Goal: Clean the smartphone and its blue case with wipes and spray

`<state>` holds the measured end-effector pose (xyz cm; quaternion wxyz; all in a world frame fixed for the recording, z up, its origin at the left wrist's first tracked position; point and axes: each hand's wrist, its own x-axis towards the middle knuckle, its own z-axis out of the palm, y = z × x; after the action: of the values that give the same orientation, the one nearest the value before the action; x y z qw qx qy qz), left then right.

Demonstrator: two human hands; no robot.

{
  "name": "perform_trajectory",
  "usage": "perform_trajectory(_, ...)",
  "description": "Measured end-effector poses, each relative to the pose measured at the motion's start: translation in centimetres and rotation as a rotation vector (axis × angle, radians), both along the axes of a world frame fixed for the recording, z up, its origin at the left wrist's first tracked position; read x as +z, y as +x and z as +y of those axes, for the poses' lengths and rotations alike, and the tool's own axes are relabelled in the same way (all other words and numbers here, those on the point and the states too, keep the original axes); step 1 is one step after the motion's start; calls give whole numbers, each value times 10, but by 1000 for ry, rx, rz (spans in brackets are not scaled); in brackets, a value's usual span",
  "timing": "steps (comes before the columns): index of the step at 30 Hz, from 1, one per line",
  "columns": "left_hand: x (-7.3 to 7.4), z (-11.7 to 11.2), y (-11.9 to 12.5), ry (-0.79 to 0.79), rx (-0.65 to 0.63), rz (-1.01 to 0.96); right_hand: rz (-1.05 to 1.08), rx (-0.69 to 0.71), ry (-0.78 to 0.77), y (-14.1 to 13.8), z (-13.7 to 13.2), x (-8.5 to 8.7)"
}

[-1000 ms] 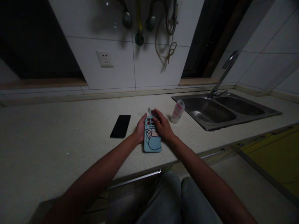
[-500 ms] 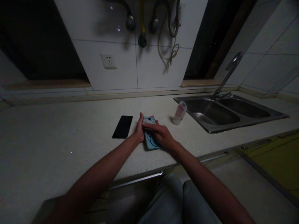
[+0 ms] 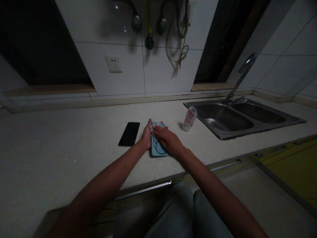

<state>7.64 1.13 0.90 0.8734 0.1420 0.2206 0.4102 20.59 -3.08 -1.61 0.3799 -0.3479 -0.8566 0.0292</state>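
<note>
A light-blue phone case with black line drawing on its back is in my left hand, just above or on the counter; whether a phone is inside I cannot tell. My left thumb runs along its left edge and the fingertips show past its right edge. Across the upper part of the case lies my right hand, fingers pressed together. A whitish patch shows around those fingertips; I cannot tell whether it is a tissue or part of the print. Left of my hands a black phone lies screen up.
A translucent bottle with pink print stands to the right of my hands. Beyond it is a double steel sink with a faucet. The pale counter meets a tiled wall with a socket and hoses. Drawer handles line the front edge.
My right hand has shifted slightly up the case and its fingers lie flatter over the upper part. More of the drawing shows below. The left hand keeps its hold.
</note>
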Motion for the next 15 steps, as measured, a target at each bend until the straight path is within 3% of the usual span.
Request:
perform_trajectory(5, -4, 2, -1, -11, 60, 4, -77, -13, -59, 0, -6, 0)
perform_trajectory(15, -14, 10, -5, 43, 126, 30, -172, 209, -57, 10, -62, -3)
